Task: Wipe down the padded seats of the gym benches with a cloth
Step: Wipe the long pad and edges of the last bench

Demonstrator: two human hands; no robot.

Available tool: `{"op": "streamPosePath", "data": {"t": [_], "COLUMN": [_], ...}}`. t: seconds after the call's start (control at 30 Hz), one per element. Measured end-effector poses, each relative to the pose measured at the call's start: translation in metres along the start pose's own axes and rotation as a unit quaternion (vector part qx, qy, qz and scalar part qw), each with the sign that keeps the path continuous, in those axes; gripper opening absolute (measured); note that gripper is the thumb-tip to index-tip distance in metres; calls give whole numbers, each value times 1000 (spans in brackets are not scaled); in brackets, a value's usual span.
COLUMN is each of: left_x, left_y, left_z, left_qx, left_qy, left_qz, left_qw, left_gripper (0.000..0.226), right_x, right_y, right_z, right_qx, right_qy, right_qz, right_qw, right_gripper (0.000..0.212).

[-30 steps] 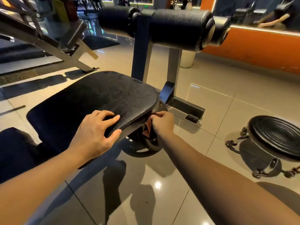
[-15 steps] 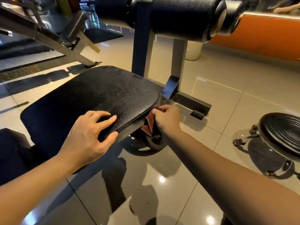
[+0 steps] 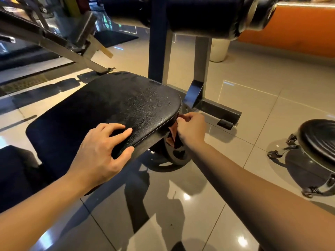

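While little shifts across the last second, the entries run as follows.

- **Far left:** slanted metal frame (image 3: pixel 54 42) of a neighbouring machine, and a second dark pad (image 3: pixel 14 169) at the lower edge. Neither is touched.
- **Left hand (image 3: pixel 97 153):** stays planted on the near edge of the padded seat (image 3: pixel 112 105). The fingers are spread apart on top and the thumb lies against the side wall, so it braces the seat and holds nothing.
- **Padded seat:** black textured vinyl, its top surface showing a patchy sheen toward the far end.
- **Cloth (image 3: pixel 173 134):** reddish-brown and bunched, hanging just below the seat's near right corner, in front of a dark wheel (image 3: pixel 174 156) under the frame.
- **Right hand (image 3: pixel 190 131):** fingers curled and clamped on the cloth, pressed against the corner's side edge. It remains at the same corner as a second ago, and more cloth now shows beneath it.
- **Judged meaning:** the wipe is working round the rim of this seat. The top is probably done, and other benches are yet to follow.
- **Above:** black roller pad (image 3: pixel 199 15) on two uprights.
- **Far right:** round black disc stand (image 3: pixel 319 138) on the tiled floor (image 3: pixel 235 151), well apart from the seat.
- **Writing:** no brand, label or lettering is legible anywhere.
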State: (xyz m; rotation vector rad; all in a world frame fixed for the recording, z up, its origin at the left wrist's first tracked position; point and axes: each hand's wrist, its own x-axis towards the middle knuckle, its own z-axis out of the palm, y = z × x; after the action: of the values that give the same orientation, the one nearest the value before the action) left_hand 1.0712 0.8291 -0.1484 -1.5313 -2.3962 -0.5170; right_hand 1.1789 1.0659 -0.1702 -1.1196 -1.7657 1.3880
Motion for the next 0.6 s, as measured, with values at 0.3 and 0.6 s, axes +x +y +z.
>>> {"op": "streamPosePath", "data": {"t": [0.3, 0.6], "left_x": [0, 0], "left_y": [0, -3], "left_z": [-1, 1], "left_qx": [3, 4], "left_qy": [-13, -9], "left_qz": [-5, -5], "left_qw": [1000, 1000], "left_gripper": [60, 58], "right_x": [-14, -12], "right_y": [-3, -12], "right_z": [2, 4], "right_qx": [-28, -19], "right_qy": [-4, 26], "right_qz": [-11, 10], "right_qw": [1000, 999], "right_gripper": [13, 19]}}
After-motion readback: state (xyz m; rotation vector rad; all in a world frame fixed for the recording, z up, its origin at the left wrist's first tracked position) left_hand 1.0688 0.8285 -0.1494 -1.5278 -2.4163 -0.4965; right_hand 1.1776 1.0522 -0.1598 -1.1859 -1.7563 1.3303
